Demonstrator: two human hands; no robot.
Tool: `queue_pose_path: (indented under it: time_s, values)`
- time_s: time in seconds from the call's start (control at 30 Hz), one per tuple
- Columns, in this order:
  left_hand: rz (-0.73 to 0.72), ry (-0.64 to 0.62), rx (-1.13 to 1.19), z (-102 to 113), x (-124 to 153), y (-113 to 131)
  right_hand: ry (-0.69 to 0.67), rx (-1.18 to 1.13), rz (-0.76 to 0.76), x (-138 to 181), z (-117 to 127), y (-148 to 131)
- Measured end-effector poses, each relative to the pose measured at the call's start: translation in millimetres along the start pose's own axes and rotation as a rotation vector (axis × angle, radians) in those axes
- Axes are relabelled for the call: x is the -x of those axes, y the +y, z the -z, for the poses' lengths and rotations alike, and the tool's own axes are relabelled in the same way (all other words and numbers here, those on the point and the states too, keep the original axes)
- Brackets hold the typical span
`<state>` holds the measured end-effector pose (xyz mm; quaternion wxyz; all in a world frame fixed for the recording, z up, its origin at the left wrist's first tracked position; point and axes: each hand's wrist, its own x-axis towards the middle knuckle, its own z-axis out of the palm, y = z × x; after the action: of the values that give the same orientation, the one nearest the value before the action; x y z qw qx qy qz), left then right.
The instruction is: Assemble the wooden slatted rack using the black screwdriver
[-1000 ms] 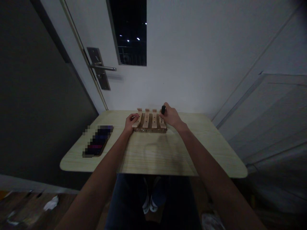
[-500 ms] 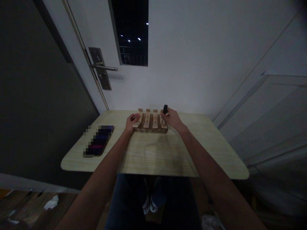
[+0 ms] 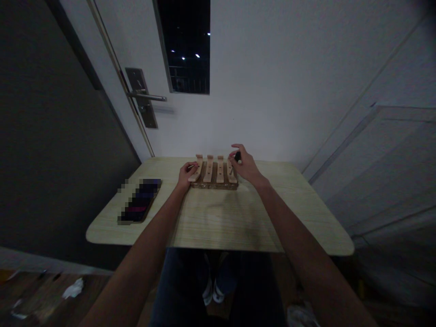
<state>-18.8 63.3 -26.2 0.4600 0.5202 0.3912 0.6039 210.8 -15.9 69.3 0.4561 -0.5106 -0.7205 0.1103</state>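
Observation:
A brown board (image 3: 213,185) lies near the back of the table, with several pale wooden strips (image 3: 208,171) standing across it side by side, small holes along them. My right hand (image 3: 248,166) is over the rightmost strip (image 3: 233,177). It grips a screwdriver (image 3: 237,156) by its black handle; the thin shaft slants down to that strip, and a finger or two is lifted off the handle. My left hand (image 3: 185,172) rests against the leftmost strip (image 3: 196,175), fingers pinched together. Something small and thin may be between them, too small to name.
A phone (image 3: 143,200) lies on the left part of the pale wood-grain table (image 3: 221,222). Behind the table stands a white door (image 3: 272,81) with a metal handle (image 3: 148,96) and a dark window pane. A white crumpled scrap (image 3: 73,288) is on the floor at left.
My right fingers have loosened and lifted around the screwdriver handle, and the handle now leans more to the right. My left hand and the board look the same.

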Motion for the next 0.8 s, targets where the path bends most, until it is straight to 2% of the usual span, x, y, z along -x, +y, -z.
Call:
queue_pose_path:
  time_s: [0.23, 0.4, 0.5, 0.67, 0.8]
  values:
    - [0.002, 0.002, 0.007, -0.2, 0.1, 0.5, -0.082, -0.048, -0.008, -0.9, -0.2, 2.5]
    - [-0.007, 0.012, 0.009, -1.3, 1.0, 1.2, -0.118, 0.081, 0.068, 0.7, 3.8, 1.0]
    - [-0.007, 0.016, 0.01, -2.1, 1.6, 1.3, -0.102, 0.15, 0.113, -0.4, 3.6, 1.0]
    - [-0.011, 0.015, -0.004, -2.3, 2.4, 2.6, -0.019, 0.272, 0.056, -2.3, 0.3, 2.7]
    - [-0.011, 0.011, -0.003, -1.7, 2.9, 2.6, -0.022, 0.259, 0.022, 0.3, -0.3, 1.9]
